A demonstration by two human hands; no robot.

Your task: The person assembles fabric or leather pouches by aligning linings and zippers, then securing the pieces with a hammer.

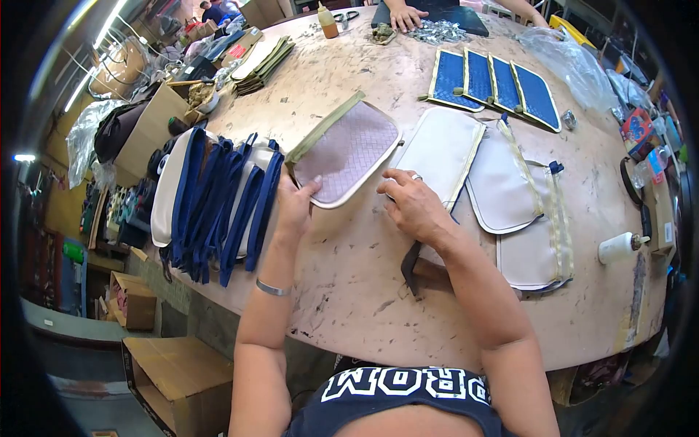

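My left hand point(296, 200) grips the lower left corner of a lilac pouch panel point(349, 153) with a woven pattern, thumb on its face. White piping runs round its edge, and an olive zipper strip lies along the upper left side. Between this panel and a white panel point(440, 146) is my right hand point(419, 204), fingers loosely bent and apart, nothing visible in them. Its fingertips are by the white panel's lower left edge. More white panels point(499, 178) with yellowish zipper tape overlap to the right.
Left stands a row of white pieces with navy zipper strips point(222, 197). Blue panels point(495, 80) lie at the back right, near small metal parts point(437, 31) and another person's hand point(406, 16). A white bottle point(619, 247) lies right; a cardboard box point(178, 386) sits below the table.
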